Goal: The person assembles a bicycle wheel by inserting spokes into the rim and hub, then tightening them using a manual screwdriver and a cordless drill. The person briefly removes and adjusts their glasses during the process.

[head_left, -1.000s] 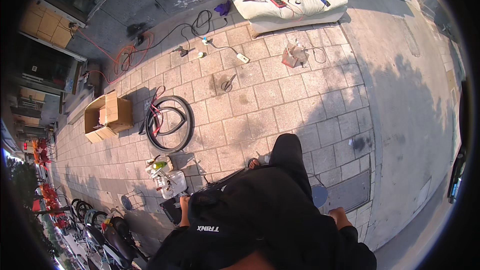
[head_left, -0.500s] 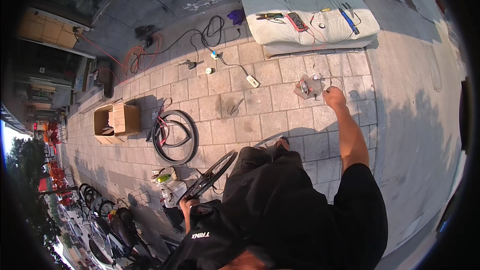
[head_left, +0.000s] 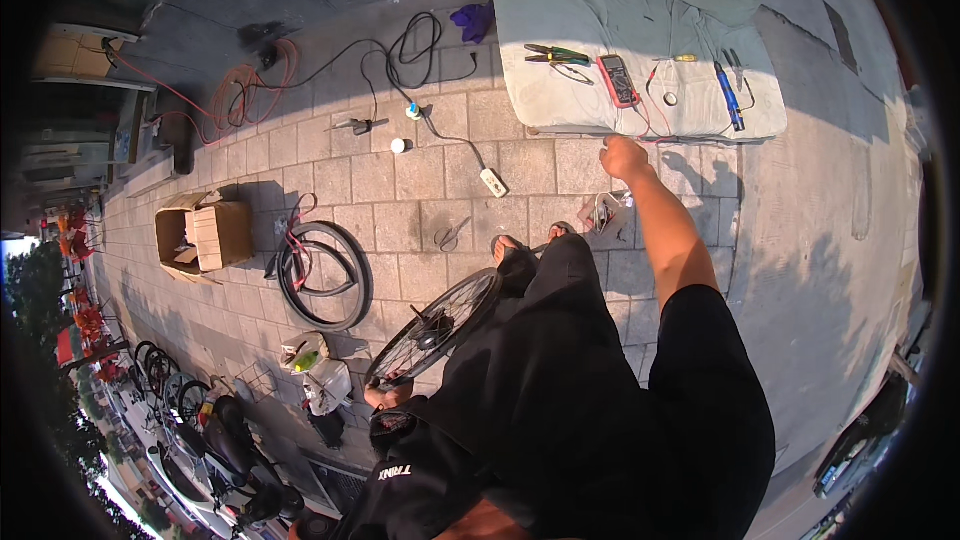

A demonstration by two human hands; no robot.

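Since the last frame, your R hand (head_left: 625, 158) has moved from right by the wired bundle (head_left: 602, 216) on the paving to just off the sofa's (head_left: 572, 108) front edge; your L hand (head_left: 390, 396) stays on the bicycle wheel (head_left: 432, 332), which now shows more of its face, hub incl. R arm's stretched out; fingers look bunched, but can't tell if they're pinching anything or touching the sofa. L fingers are curled round the wheel's rim at its near end; the far end is by your feet (head_left: 508, 244), wheel tilted alongside your legs.

On the sofa seat: pliers (head_left: 556, 56) w/ green-and-black handles toward the L edge, red-and-grey multimeter (head_left: 619, 82) nr the middle of the front edge, small ring (head_left: 670, 98) next to it, yellow-handled tool (head_left: 685, 58) behind, long blue tool (head_left: 729, 98) toward the front R corner.

Paving, L of you: bicycle tyre (head_left: 362, 280) lying flat, open cardboard box (head_left: 222, 236) beyond it. Scissors (head_left: 450, 237), approx., too small to be sure, lie btwn tyre and bundle. White power strip (head_left: 493, 183) sits fwd of them on a black cord, w/ purple cloth (head_left: 472, 23) off the sofa's L end.
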